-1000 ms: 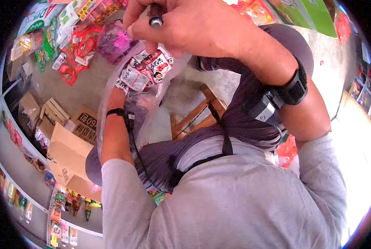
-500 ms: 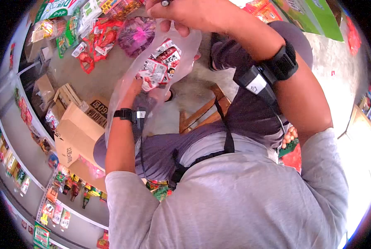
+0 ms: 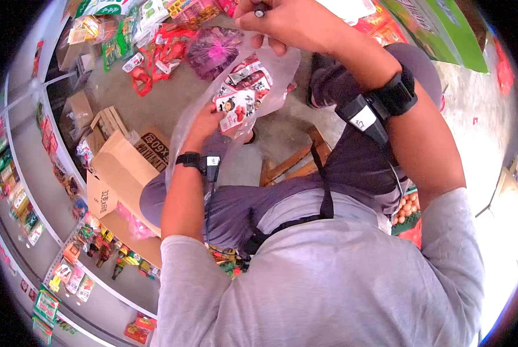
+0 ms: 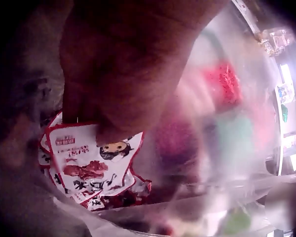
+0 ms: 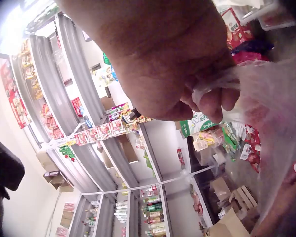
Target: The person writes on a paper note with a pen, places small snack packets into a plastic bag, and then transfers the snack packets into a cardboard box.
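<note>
A clear plastic bag [image 3: 276, 63] hangs between the hands, its edge pinched in the curled fingers of the right hand [image 3: 296, 23], which also has a dark pen-like object [image 3: 261, 10] in it. The left hand [image 3: 204, 124] is inside the bag, gripping a white and red snack packet [image 3: 236, 110]. More such packets lie just beyond it. In the left wrist view the left hand [image 4: 128, 74] covers the top edge of the packet [image 4: 89, 158]. The right wrist view shows the right hand [image 5: 172, 64] holding gathered plastic [image 5: 212, 81].
On the floor ahead lie a purple bag [image 3: 215, 52], red net-like bags [image 3: 169, 52] and green packs. An open cardboard box [image 3: 123, 168] stands left of the knee, beside stocked shelves [image 3: 74, 231]. A wooden stool frame [image 3: 296, 165] is between the legs; a green package [image 3: 444, 34] is at upper right.
The left hand now shows a packet face-up at its fingertips, in front of the others. The view has shifted, so bag and hands appear further right. The right hand keeps its hold on the bag.
</note>
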Demonstrator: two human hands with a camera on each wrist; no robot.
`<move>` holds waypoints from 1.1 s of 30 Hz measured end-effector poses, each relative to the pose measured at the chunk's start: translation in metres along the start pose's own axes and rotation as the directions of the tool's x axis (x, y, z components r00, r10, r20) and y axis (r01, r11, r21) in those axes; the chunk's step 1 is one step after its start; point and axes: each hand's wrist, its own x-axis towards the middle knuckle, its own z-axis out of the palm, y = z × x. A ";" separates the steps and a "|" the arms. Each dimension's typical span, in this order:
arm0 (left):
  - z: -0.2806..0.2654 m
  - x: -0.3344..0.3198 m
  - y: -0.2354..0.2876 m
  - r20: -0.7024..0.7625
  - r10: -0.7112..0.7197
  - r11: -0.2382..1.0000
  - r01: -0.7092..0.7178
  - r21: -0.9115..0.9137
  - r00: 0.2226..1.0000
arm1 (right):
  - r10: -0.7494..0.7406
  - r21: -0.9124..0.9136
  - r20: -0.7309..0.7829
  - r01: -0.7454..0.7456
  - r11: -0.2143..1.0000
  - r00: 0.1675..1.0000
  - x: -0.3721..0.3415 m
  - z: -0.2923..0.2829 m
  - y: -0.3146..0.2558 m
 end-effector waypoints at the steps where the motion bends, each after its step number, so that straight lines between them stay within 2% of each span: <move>1: 0.005 -0.001 -0.001 -0.077 0.013 1.000 -0.013 0.001 0.997 | 0.007 0.025 0.025 -0.008 1.000 1.000 0.001 0.000 0.000; 2: 0.007 0.003 -0.003 -0.109 0.084 0.981 -0.063 0.183 0.990 | 0.015 0.050 0.050 -0.018 0.999 0.999 0.001 -0.001 0.001; 4: 0.012 0.014 -0.010 -0.127 0.231 0.842 -0.133 0.523 0.965 | -0.011 0.059 0.059 0.008 0.998 0.998 -0.010 -0.006 -0.009; 5: 0.015 0.018 -0.012 -0.130 0.267 0.794 -0.142 0.591 0.955 | -0.023 0.062 0.063 0.020 0.998 0.998 -0.012 -0.006 -0.013; 8: 0.026 0.051 -0.030 -0.084 0.343 0.700 -0.195 0.687 0.936 | 0.065 0.186 0.017 -0.067 0.980 0.998 -0.004 0.002 -0.003; 11: 0.032 0.071 -0.024 -0.062 0.584 0.449 -0.258 0.856 0.809 | 0.131 -0.020 0.024 -0.130 0.991 0.991 -0.002 0.000 -0.013; 15: 0.028 0.094 -0.003 0.099 0.470 0.329 -0.278 0.902 0.877 | 0.142 0.063 0.077 -0.146 0.987 0.987 -0.002 -0.007 -0.018; 18: 0.024 0.094 0.011 0.041 0.234 0.543 -0.166 0.823 0.971 | 0.115 0.057 0.042 -0.118 0.991 0.992 0.006 -0.005 -0.007; 19: 0.025 0.097 -0.006 0.010 0.358 0.538 -0.215 0.815 0.934 | 0.125 0.050 0.053 -0.127 0.991 0.991 0.007 -0.007 -0.011; 21: 0.024 0.109 -0.068 -0.061 0.585 0.508 -0.307 0.804 0.808 | 0.168 -0.017 0.052 -0.167 0.986 0.984 0.011 -0.008 -0.022; 22: 0.019 0.109 -0.084 0.026 0.531 0.409 -0.283 0.867 0.847 | 0.204 -0.076 0.039 -0.200 0.977 0.978 0.014 -0.005 -0.030; 24: 0.011 0.102 -0.109 0.175 0.378 0.184 -0.259 0.948 0.909 | 0.148 -0.118 -0.001 -0.147 0.982 0.989 0.012 0.001 -0.031; 25: 0.006 0.079 -0.052 0.174 0.076 0.378 -0.190 0.906 0.982 | 0.055 -0.110 -0.026 -0.057 0.992 0.998 0.008 0.004 -0.025; 27: 0.003 0.062 -0.018 0.275 0.144 0.369 -0.309 0.877 0.951 | -0.030 -0.065 -0.031 0.028 0.997 0.999 0.005 0.008 -0.015; 28: 0.004 0.058 -0.014 0.323 0.177 0.363 -0.366 0.857 0.930 | -0.024 -0.026 -0.009 0.023 0.999 1.000 0.007 0.008 -0.009; 31: 0.012 0.067 -0.029 0.292 0.346 0.405 -0.422 0.811 0.892 | -0.004 -0.002 0.026 0.004 1.000 1.000 0.007 0.007 -0.010; 33: 0.018 0.079 -0.030 0.225 0.446 0.480 -0.444 0.756 0.866 | 0.012 -0.022 0.033 -0.011 1.000 0.999 0.007 0.005 -0.013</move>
